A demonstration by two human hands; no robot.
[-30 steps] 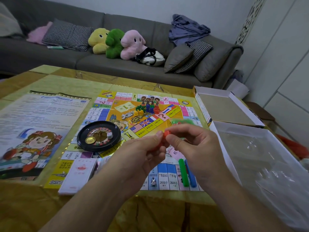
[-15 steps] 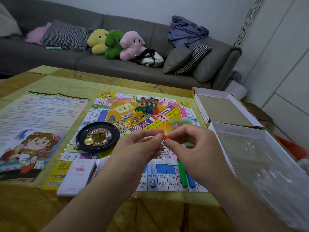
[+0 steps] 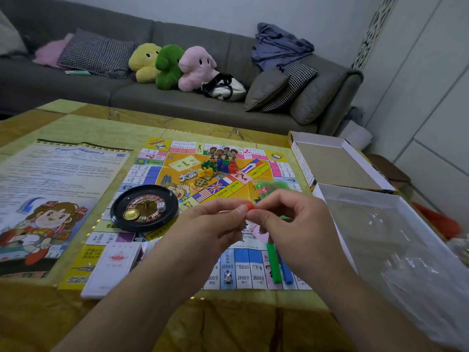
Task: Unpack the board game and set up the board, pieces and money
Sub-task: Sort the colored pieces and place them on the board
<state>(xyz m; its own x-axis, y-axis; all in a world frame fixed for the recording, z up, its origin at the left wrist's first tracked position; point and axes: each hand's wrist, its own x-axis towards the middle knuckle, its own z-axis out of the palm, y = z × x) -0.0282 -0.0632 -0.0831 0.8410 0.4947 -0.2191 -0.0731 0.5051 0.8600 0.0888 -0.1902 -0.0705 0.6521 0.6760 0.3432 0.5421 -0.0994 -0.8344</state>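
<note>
We see both hands raised over the near half of the game board (image 3: 256,265), meeting at a small red piece (image 3: 249,206). The left hand (image 3: 210,229) has its fingers curled in, thumb and forefinger pinching the red piece from the left. The right hand (image 3: 297,224) is curled the same way and pinches the piece from the right, so the fingertips of the two hands nearly touch. What shape the piece has we cannot tell; only a small part shows.

The board lies flat on the yellow-green table (image 3: 76,118). On its left side rests a black roulette wheel (image 3: 144,207) with a white die (image 3: 161,207) and a gold coin (image 3: 131,214) in it. Small coloured tokens (image 3: 218,167) cluster at the far centre of the board. A green stick (image 3: 274,265) and a blue stick (image 3: 285,270) lie side by side on the near right edge, partly under the right wrist. A stack of cards (image 3: 114,268) sits at the near left corner, and a printed sheet (image 3: 50,189) lies to the left of the board. An open box (image 3: 337,166) stands to the right.
</note>
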